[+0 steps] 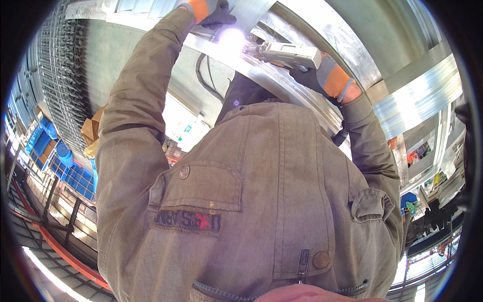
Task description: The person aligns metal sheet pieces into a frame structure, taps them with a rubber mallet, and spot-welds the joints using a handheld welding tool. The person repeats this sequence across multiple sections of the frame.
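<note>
My right hand, in a grey and orange glove with dark fingers, is closed around the grip of a pale, boxy welding gun. The gun's nozzle points left at a blazing white-violet glow on a long, shiny metal bar. Just beyond the glow, at the top edge, my left hand wears a matching glove. Its dark fingers are apart and rest against the metalwork, partly cut off by the frame. Glare hides the spot where the nozzle meets the metal.
A dark cable hangs below the bar. Dense metal wirework stands at the left, near a cardboard box and a blue container. Wide shiny metal profiles lie on the right.
</note>
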The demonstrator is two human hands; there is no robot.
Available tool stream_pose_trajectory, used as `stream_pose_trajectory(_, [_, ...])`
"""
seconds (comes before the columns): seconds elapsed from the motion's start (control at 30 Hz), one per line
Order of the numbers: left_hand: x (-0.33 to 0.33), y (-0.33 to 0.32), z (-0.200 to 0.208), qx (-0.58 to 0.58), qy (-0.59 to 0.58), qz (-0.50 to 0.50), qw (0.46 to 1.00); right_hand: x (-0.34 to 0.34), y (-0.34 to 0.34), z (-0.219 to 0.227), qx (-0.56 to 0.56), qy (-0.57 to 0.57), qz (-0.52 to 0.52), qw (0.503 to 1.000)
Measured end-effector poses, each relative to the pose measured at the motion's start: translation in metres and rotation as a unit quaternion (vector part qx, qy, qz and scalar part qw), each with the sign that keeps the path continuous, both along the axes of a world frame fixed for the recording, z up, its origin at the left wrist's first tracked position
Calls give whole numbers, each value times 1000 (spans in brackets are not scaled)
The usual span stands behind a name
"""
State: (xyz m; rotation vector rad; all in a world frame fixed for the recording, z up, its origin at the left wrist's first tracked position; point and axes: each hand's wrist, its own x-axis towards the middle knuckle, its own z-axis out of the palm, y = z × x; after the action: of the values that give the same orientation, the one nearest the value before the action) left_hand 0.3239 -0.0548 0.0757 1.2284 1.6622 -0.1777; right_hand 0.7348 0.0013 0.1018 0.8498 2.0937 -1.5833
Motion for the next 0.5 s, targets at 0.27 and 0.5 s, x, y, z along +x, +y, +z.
stream_pose_trajectory(0.27, [4, -3, -14, -41, -10, 32, 999, 26, -6, 55, 4, 78, -104, 992])
stream_pose_trajectory(0.5, [40, 0, 25, 121, 190, -75, 971, 89, -59, 128, 211, 144, -276, 926])
